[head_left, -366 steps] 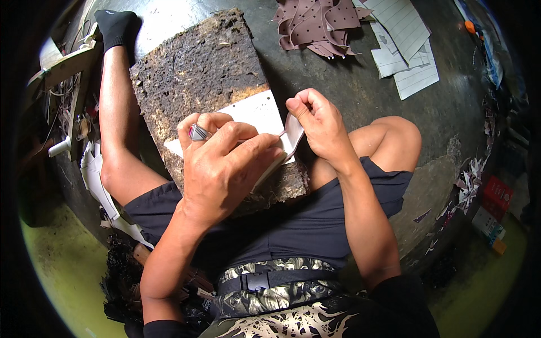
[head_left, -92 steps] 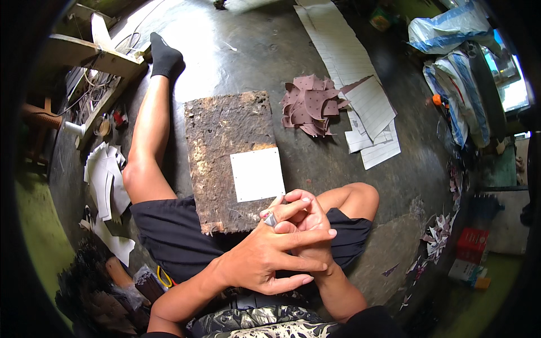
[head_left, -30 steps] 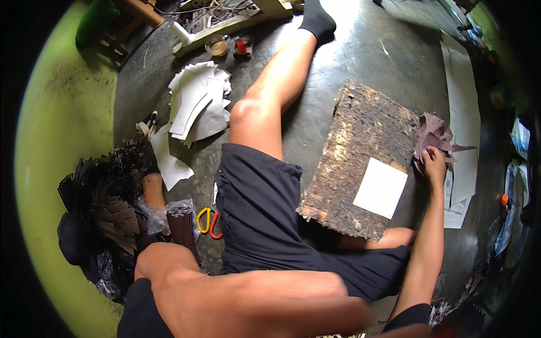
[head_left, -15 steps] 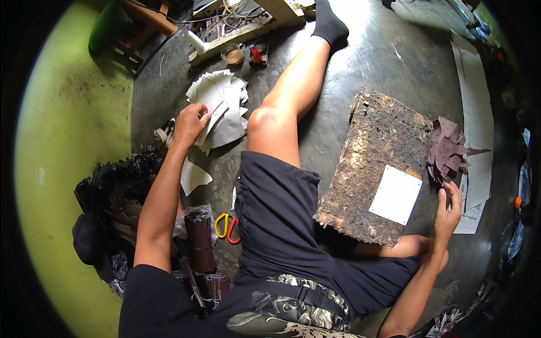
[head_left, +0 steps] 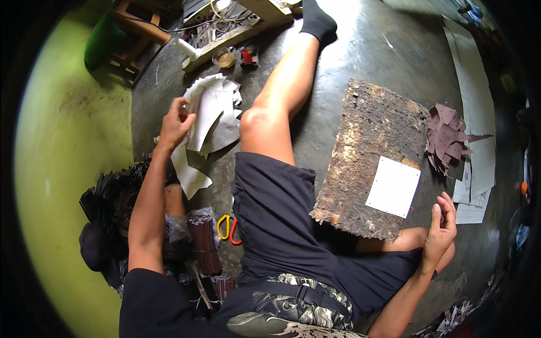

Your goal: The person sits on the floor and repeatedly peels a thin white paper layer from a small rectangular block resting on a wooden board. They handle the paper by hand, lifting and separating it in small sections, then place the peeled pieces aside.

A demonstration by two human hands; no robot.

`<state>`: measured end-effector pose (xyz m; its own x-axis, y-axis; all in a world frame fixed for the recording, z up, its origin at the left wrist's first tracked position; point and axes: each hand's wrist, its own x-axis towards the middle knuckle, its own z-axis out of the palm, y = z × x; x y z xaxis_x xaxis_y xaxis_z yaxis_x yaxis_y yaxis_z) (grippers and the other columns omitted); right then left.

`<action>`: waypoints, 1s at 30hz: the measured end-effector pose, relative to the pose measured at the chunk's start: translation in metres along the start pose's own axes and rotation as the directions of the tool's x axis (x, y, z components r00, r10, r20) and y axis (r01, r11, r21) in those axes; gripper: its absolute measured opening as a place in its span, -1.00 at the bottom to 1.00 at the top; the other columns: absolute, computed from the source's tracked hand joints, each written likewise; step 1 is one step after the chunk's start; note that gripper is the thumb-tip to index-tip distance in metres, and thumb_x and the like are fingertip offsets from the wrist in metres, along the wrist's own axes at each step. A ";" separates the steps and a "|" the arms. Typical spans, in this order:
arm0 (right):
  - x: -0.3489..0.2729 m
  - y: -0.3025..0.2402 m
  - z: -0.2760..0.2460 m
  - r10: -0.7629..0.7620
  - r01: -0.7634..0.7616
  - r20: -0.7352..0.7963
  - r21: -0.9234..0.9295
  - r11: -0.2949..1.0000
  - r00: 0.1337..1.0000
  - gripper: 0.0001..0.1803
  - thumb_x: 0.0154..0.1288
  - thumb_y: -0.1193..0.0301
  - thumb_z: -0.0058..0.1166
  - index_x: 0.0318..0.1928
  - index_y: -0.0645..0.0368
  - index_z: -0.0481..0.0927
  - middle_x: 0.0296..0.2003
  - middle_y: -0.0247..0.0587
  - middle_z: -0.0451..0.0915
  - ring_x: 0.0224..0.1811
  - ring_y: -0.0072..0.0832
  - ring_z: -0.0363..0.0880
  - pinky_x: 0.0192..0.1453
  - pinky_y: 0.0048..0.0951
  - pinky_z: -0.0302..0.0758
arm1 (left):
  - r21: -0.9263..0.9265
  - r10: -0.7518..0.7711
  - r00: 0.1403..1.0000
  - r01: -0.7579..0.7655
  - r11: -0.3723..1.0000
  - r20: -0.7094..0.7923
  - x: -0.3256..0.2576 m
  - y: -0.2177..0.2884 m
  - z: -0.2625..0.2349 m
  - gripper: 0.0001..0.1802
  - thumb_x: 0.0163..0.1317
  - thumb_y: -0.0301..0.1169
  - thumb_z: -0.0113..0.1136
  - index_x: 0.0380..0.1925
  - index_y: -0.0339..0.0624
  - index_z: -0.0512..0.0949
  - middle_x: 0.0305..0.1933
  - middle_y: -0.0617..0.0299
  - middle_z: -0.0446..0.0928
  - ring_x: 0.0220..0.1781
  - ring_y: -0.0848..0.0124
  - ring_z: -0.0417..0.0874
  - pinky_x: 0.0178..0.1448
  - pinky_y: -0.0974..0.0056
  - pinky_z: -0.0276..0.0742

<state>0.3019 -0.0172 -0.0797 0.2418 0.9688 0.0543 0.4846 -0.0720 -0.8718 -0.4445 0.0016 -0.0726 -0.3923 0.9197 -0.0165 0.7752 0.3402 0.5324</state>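
Note:
Beside the left edge of a fanned pile of white sheet pieces [head_left: 222,121], my left hand [head_left: 177,123] is raised with fingers bent and thumb apart. I see nothing in it. My right hand [head_left: 441,228] is open above my bent knee, palm turned partly inward, its fingers loosely bent. Just ahead of it lies a heap of pointed purple-brown pieces dotted with small holes [head_left: 445,135]. To its left, a thick, rough, worn board [head_left: 366,135] rests across my leg. On that board lies a flat white template-like plate with small holes near its corners [head_left: 394,186].
Yellow and red scissor handles [head_left: 226,227] show beside my shorts. Bundles of dark strips [head_left: 204,242] and a dark heap [head_left: 115,197] stand at the left. A wooden frame [head_left: 236,36], a small cup [head_left: 224,57] and long pale sheets [head_left: 476,112] lie further out.
My left hand has moved slightly left, off the white pile. My right hand has drawn back from the purple-brown heap toward me. The view has shifted a little.

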 end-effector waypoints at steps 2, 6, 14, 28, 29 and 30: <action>-0.007 -0.021 0.007 -0.076 0.071 -0.046 -0.105 0.992 0.996 -0.77 0.68 0.57 0.28 0.21 0.38 0.78 0.41 -0.04 0.74 0.35 -0.34 0.70 0.47 -0.35 0.58 | -0.208 -0.030 0.999 0.022 0.978 -0.037 -0.013 0.049 -0.013 -0.60 0.50 -0.44 0.42 0.28 -0.07 0.61 -0.30 0.30 0.67 -0.35 0.50 0.64 -0.20 0.35 0.65; -0.038 -0.082 0.034 -0.226 0.210 0.155 0.112 0.971 0.962 -0.53 0.49 0.65 0.40 0.35 0.31 0.66 0.41 0.02 0.67 0.44 -0.17 0.66 0.62 -0.18 0.50 | -0.428 0.007 0.958 0.122 0.896 0.287 -0.059 0.182 -0.017 -0.78 0.53 -0.54 0.35 0.11 -0.29 0.73 -0.25 0.39 0.68 -0.38 0.64 0.53 -0.27 0.46 0.47; -0.058 -0.151 0.052 -0.541 0.523 0.166 0.144 0.840 0.824 0.05 0.12 0.28 0.88 0.53 0.31 0.52 0.30 0.19 0.75 0.31 0.07 0.80 0.39 0.01 0.72 | -0.711 0.252 0.705 0.487 0.507 0.663 -0.161 0.355 0.078 -0.56 0.68 -0.57 0.31 0.47 -0.44 0.65 0.18 0.10 0.80 0.11 0.41 0.87 0.23 0.24 0.89; -0.030 -0.079 0.031 0.355 -0.494 0.405 0.319 0.809 0.843 -0.83 0.64 0.52 0.41 0.12 0.32 0.81 -0.15 -0.42 0.73 -0.17 -0.78 0.59 -0.09 -0.63 0.55 | 0.032 0.636 0.555 -0.766 0.642 0.536 -0.149 0.400 0.116 -0.74 0.31 -0.26 0.65 -0.31 -0.13 0.74 -0.17 0.14 0.62 0.04 0.08 0.62 0.14 0.01 0.43; -0.026 -0.070 0.036 0.343 -0.470 0.387 0.305 0.828 0.856 -0.82 0.62 0.52 0.43 0.12 0.32 0.81 -0.17 -0.44 0.73 -0.17 -0.78 0.60 -0.08 -0.65 0.56 | 0.061 0.630 0.543 -0.782 0.621 0.556 -0.148 0.398 0.125 -0.72 0.32 -0.27 0.63 -0.15 -0.15 0.73 -0.09 0.10 0.64 0.08 0.06 0.63 0.17 0.00 0.45; -0.024 -0.063 0.039 0.317 -0.435 0.364 0.310 0.845 0.876 -0.81 0.61 0.52 0.44 0.12 0.31 0.81 -0.19 -0.46 0.73 -0.17 -0.78 0.60 -0.06 -0.66 0.56 | 0.058 0.658 0.561 -0.781 0.622 0.503 -0.149 0.398 0.134 -0.69 0.33 -0.28 0.62 -0.08 -0.16 0.72 -0.05 0.09 0.64 0.08 0.05 0.63 0.19 -0.01 0.47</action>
<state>0.2327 -0.0264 -0.0446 0.0597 0.9118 -0.4062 0.0440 -0.4090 -0.9115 -0.0115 0.0257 0.0284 0.5389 0.8381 -0.0844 0.8170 -0.4957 0.2947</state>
